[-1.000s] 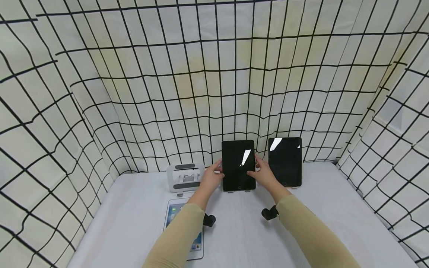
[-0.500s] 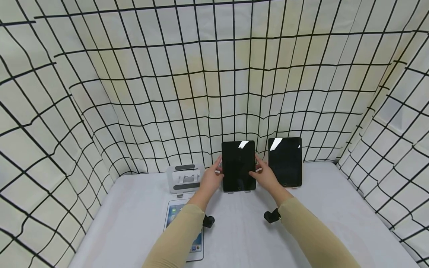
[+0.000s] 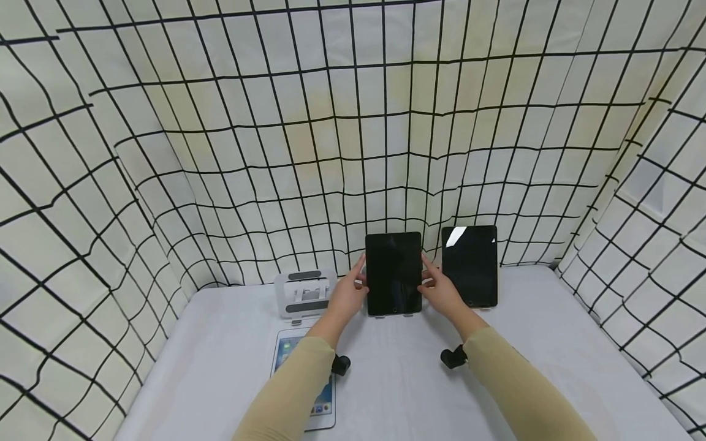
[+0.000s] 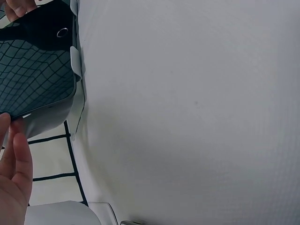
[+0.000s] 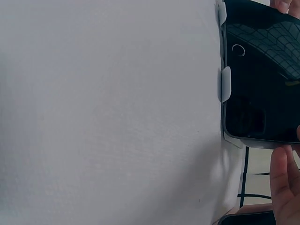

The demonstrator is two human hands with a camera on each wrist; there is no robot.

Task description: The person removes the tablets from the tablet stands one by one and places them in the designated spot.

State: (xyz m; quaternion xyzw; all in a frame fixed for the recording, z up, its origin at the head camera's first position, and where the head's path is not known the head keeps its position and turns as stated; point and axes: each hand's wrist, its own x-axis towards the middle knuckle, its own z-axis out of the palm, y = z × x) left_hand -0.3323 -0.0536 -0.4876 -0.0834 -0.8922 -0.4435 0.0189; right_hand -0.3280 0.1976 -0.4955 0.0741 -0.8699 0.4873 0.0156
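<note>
White table [image 3: 193,361] is seen across the lower part of the head view. Nearest, at the bottom edge, tan sleeves [image 3: 287,389] are noted left and right of centre. A white tablet [image 3: 324,401] is laid flat at lower left of centre, screen lit with icons, partly covered by the left sleeve. Black wrist devices [image 3: 341,365] are worn, one per arm.

Just below mid-frame, a centre black tablet [image 3: 394,274] is propped on end, its lower edge set behind two white lips [image 5: 226,84]. Its left edge is pinched by the left hand [image 3: 347,294], its right edge by the right hand [image 3: 441,294]. In each, only a narrow gap is left between thumb and fingers; fingertips behind the edge are partly hidden. Grid lines are reflected in its screen in both wrist views.

Left of the left hand, a white stand [image 3: 307,304] with grey pads is placed. Near the right hand, a second black tablet [image 3: 470,266] is propped upright, glare noted at its upper left. Farthest, a white wall [image 3: 375,136] is crossed by black grid lines.
</note>
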